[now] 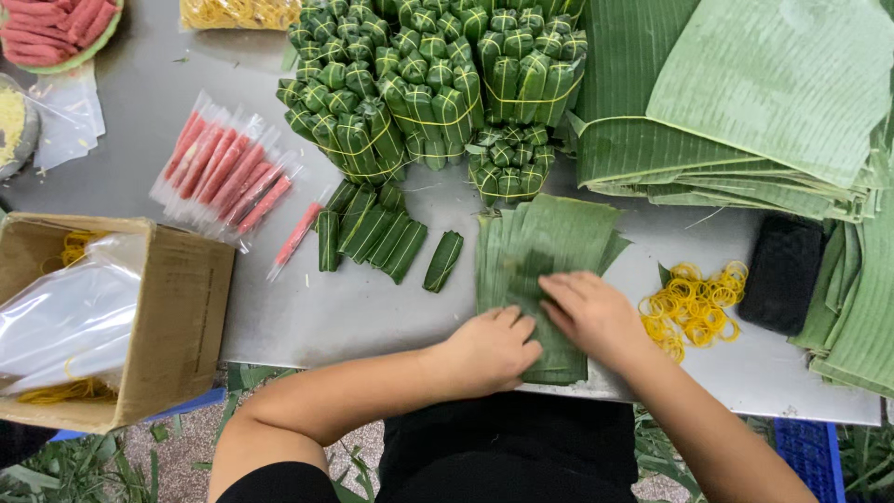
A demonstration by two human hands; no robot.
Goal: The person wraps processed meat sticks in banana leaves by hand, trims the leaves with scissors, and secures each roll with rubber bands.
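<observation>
Left hand (492,349) curled, knuckles up, pressing the near edge of the stacked green banana-leaf strips (540,251), lower centre. Right hand (592,312) flat, fingers spread on the same stack, grasping nothing.

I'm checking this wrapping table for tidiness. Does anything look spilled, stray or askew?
Mostly orderly. One wrapped roll lies tilted, apart from the neat row of wrapped rolls. The yellow rubber bands lie in a loose scatter beside the right hand. Both hands, the left hand too, rest on the leaf strips.
</observation>
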